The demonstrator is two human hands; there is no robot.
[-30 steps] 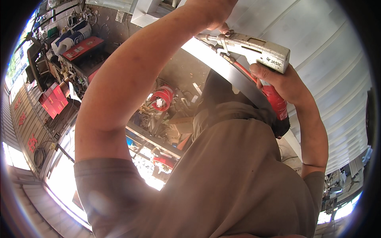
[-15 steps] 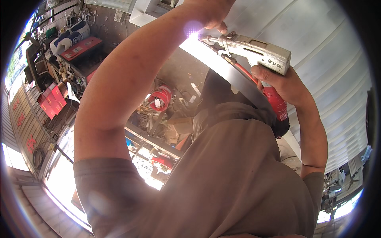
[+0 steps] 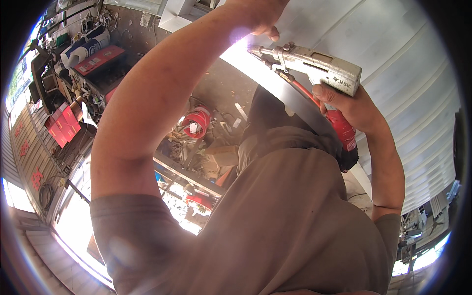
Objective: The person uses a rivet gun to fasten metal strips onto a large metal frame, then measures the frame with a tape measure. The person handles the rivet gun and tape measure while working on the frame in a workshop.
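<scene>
1 glow (image 3: 240,38), violet-white, at the end of the nozzle (image 3: 261,50) — absent 1 second ago, since then a sharp point of light, now a softer patch against the edge of my left forearm (image 3: 147,93). My reading: the gun is firing and work at the metal is under way.

1 gun (image 3: 322,64), pistol-shaped, pale body, red handle; upper right of my view, nozzle toward the left, by the bright end of 1 metal strip (image 3: 281,83). Contact between nozzle and strip: I cannot tell, the glare covers it.

2 hands, mine. Right hand (image 3: 350,105): wrapped round the gun's handle, thumb on its near side. Left hand (image 3: 263,17): partly cut off by the upper edge, fingertips near the nozzle; whether it grasps anything, I cannot tell.

Surroundings: 1 red hose (image 3: 306,92) below the gun; 1 ribbed pale sheet (image 3: 393,73) at right; 1 red-lidded box (image 3: 101,60) and some red packets (image 3: 64,125) at left; 1 red reel (image 3: 197,121) among scraps.

In the way: my left forearm — it screens whatever lies behind it; my shirt (image 3: 275,211) fills the lower middle.
</scene>
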